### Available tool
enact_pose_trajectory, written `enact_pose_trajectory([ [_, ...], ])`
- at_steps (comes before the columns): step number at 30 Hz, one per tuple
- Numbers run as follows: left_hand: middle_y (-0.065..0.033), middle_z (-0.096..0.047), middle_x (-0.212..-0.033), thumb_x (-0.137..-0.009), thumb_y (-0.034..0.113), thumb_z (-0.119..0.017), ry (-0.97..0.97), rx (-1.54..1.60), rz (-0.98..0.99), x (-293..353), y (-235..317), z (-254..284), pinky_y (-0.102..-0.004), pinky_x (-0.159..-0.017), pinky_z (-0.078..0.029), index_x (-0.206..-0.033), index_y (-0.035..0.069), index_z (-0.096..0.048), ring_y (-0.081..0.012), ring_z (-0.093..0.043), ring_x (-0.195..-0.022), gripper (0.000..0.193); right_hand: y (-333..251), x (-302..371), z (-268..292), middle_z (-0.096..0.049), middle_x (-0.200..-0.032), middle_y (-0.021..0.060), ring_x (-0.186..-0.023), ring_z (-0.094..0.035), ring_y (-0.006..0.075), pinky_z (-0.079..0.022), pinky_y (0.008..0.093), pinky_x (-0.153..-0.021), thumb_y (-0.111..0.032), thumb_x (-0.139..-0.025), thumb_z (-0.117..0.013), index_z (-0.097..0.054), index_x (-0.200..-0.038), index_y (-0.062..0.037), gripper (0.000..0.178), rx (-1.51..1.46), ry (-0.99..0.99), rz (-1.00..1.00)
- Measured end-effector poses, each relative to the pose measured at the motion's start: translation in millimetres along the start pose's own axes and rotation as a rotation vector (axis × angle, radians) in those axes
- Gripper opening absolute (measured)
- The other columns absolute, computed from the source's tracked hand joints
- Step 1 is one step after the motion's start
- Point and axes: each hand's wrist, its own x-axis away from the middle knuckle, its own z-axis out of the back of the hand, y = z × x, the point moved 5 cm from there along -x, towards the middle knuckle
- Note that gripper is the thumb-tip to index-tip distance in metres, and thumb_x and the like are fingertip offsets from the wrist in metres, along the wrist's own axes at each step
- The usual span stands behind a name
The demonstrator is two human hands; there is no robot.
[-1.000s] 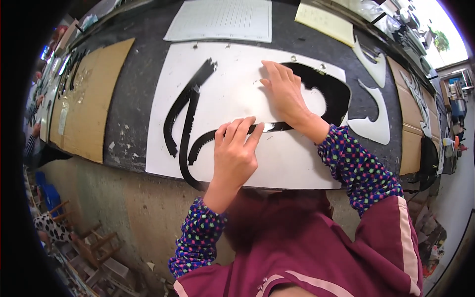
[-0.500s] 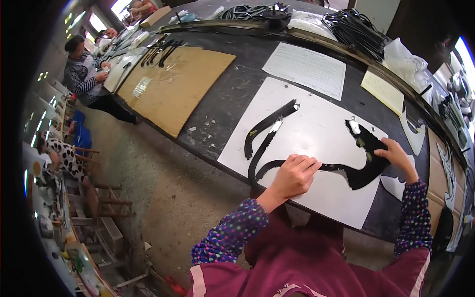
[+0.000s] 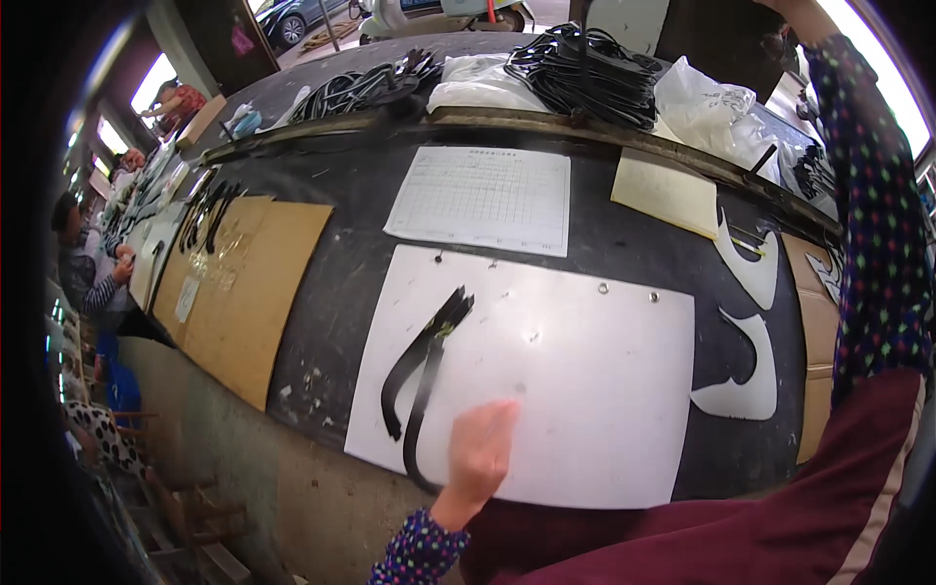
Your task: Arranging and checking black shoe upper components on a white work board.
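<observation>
My left hand (image 3: 481,450) is over the lower middle of a white board (image 3: 595,409). Its fingers look curled together but are blurred, and what they hold, if anything, cannot be made out. A long black strip (image 3: 421,414) runs down the board's left part and curves toward my left wrist, its lower end hidden. Beside it lies a shorter curved black strip (image 3: 405,375), touching it near the top. My right arm (image 3: 871,195) reaches up and away along the right side. Only the base of my right hand (image 3: 807,18) shows at the top edge; its fingers are out of view.
Two white cut-out shapes (image 3: 743,375) lie right of the board. Beyond it are a printed sheet (image 3: 483,200) and a yellowish pad (image 3: 666,192). Black cord bundles (image 3: 585,78) and plastic bags (image 3: 707,107) sit behind a raised rail. Cardboard (image 3: 258,292) lies left; a person stands past it.
The black flat piece that was under my right hand is gone from the board. My right hand has swung up to the top right. My view has turned right.
</observation>
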Motion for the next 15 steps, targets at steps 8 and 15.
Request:
enact_pose_trajectory([
  [8, -0.0129, -0.068, -0.109, -0.078, -0.011, -0.066, -0.193, -0.106, 0.127, 3.4, 1.9, 12.5, -0.0375, -0.082, -0.052, -0.104, -0.001, -0.074, -0.0297, -0.064, -0.096, 0.029, 206.1, -97.4, 113.7, -0.068, -0.086, 0.0136, -0.068, -0.066, 0.019, -0.053, 0.0281, -0.053, -0.021, -0.095, -0.065, -0.065, -0.097, 0.0, 0.021, 0.098, 1.393, 0.521],
  [15, -0.0169, -0.071, -0.101, -0.081, -0.009, -0.069, -0.127, 0.085, -0.02, -4.9, 11.9, -14.8, -0.0418, -0.083, -0.052, -0.106, -0.004, -0.074, -0.0335, -0.066, -0.094, 0.026, 235.1, -32.2, 189.7, -0.07, -0.074, 0.0146, -0.071, -0.07, 0.0272, -0.056, 0.0387, -0.068, -0.031, -0.086, -0.07, -0.067, -0.089, -0.0003, 0.031, 0.835, 1.423, 0.31],
])
